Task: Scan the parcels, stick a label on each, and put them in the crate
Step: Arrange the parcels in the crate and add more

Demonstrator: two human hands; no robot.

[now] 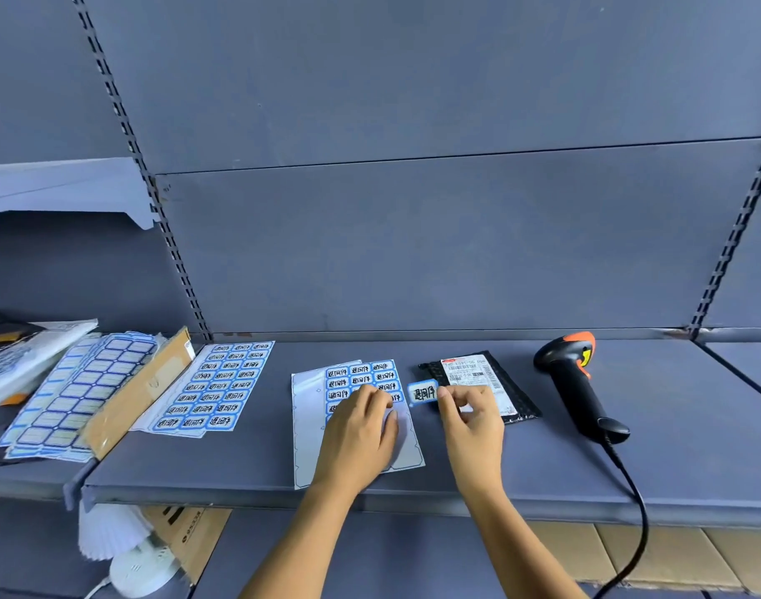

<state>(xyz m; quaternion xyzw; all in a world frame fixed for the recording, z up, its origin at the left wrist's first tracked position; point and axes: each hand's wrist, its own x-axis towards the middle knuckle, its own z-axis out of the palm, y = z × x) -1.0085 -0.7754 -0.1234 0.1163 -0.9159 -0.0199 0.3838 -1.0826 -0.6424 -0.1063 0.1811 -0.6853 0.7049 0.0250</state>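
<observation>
Noted left hand (361, 430) pressing with relaxed fingers on the partly used label sheet (309, 434), and right hand (473, 421) pinching one peeled label (422, 393) between thumb and forefinger, just left of that hand. Found black parcel (512, 408) lying flat just beyond the right hand, not yet labelled, with barcode scanner (581, 391) resting well to its right. Judged sticking imminent and crating left to do; no crate in view, scan status not determinable.
</observation>
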